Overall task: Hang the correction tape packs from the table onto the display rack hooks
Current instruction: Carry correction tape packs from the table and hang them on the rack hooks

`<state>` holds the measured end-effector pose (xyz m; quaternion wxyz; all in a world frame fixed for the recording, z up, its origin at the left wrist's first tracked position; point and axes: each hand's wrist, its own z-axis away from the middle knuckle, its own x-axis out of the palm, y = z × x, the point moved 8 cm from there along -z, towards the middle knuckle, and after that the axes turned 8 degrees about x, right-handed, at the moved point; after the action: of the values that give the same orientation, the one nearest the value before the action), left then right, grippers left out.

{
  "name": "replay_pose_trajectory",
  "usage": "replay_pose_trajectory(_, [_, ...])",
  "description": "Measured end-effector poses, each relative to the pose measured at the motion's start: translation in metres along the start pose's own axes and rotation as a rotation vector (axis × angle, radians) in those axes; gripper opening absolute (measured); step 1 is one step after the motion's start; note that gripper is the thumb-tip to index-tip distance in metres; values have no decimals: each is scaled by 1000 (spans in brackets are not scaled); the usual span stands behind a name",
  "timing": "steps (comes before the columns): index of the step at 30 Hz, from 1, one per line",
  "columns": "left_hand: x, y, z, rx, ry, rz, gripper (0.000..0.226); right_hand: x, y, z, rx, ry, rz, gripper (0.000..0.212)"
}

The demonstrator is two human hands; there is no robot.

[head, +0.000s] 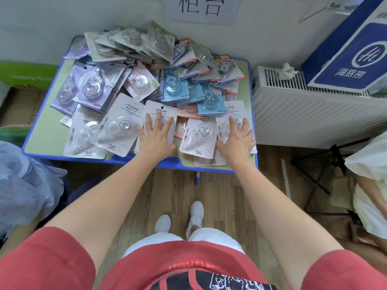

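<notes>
Left hand [156,137], right hand [236,136] lay flat, fingers spread, on white packs [160,113], gripping nothing. Best bet was pinching single pack near hang hole [161,107].

Both bare arms stretched forward, left hand [156,137] flat, fingers [158,120] spread, right hand [237,139] likewise

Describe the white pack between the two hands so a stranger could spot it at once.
On the blue-rimmed table, follow the row of white packs along the near edge. One pack lies between the left hand and the right hand. Unlike the packs beside it, no hand covers it, so its clear blister and printed 36 show fully.
</notes>
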<state>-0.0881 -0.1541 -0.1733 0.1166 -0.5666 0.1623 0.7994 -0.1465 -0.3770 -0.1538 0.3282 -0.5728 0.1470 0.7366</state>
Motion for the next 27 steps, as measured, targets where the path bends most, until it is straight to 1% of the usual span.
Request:
replay_pose_trajectory(4, [2, -2, 2, -2, -17, 27, 82, 2, 0, 0, 8, 10, 7, 81])
replay_pose_trajectory(14, [-12, 4, 12, 32, 63, 50, 79, -2, 4, 16, 26, 19, -15, 81])
replay_pose_trajectory(22, [-10, 1, 35, 67, 50, 58, 78, 3, 9, 53, 90, 40, -16, 83])
replay_pose_trajectory(27, [-5, -1, 58, 104, 63, 56, 76, 13, 19, 90, 125, 87, -54, 80])
